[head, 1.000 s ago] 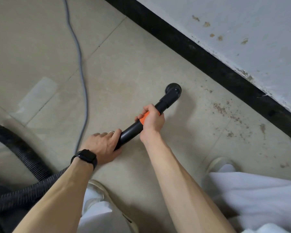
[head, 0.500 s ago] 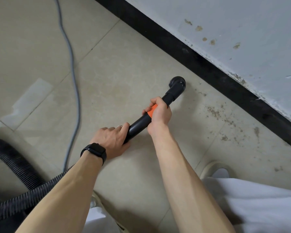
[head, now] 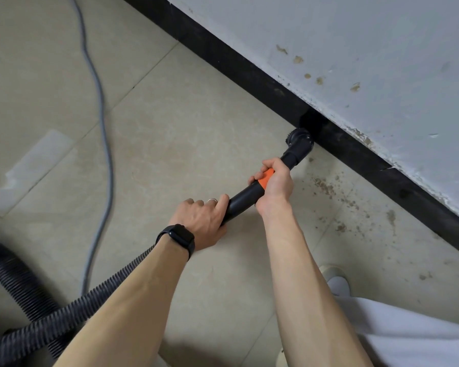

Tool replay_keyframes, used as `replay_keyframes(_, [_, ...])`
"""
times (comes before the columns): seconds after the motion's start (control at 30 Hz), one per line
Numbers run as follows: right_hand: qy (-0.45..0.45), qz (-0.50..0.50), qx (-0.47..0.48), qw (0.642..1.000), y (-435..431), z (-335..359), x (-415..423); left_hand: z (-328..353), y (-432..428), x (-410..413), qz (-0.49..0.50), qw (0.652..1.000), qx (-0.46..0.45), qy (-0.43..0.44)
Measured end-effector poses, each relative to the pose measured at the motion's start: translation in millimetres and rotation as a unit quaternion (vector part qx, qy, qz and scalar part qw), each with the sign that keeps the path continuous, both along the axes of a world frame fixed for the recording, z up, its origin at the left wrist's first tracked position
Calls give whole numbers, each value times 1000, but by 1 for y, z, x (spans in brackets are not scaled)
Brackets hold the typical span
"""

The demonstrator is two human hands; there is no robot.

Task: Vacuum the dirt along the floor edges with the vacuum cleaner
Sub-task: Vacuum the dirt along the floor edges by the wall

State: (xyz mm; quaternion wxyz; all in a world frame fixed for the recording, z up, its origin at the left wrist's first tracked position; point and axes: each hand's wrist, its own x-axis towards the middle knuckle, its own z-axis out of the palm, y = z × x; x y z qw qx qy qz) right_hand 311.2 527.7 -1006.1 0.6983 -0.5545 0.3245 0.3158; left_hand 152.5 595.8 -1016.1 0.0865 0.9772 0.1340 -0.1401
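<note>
Your right grip (head: 274, 181) is clenched round the black plastic vacuum wand (head: 243, 201), over its orange band (head: 265, 178). Your left grip (head: 204, 221) clasps the same wand just behind the right one, near where the ribbed black hose (head: 64, 313) trails back past your forearm.

From the two grips the wand's long axis runs forward and to the right. It ends just beyond the right grip in the round black brush nozzle (head: 300, 141), which sits against the foot of the black skirting board (head: 249, 75). Whether the bristles lie flat on the beige tiled floor (head: 183, 128) can't be made out.

The scattered brown dirt (head: 326, 188) lies off the outer side of your right grip, right of the wand. It forms a band that follows the skirting back toward your foot, so its line crosses the wand's axis nearly square. The next move looks like a sideways sweep to the right along the skirting. Lead with the right grip, which is nearer the dirt, and let the left steer from behind.

The grey cable (head: 101, 102) lies well apart, beyond the left grip.
</note>
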Motion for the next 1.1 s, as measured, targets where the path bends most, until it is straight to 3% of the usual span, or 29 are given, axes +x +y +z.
replay_keyframes(0.33, [5,35,31,999,18,-5,0,1,13,-3,16,1000,-7,13])
replay_keyframes(0.73, [2,165,31,986,101,1,-24,4,56,-36,149,988,-37,15])
replay_keyframes(0.93, [-1,117,2,993,100,1,-44,5,62,-52,132,990,-42,25])
replay_keyframes(1.1, [22,47,-6,999,70,-4,-78,9,56,-80,60,997,-39,23])
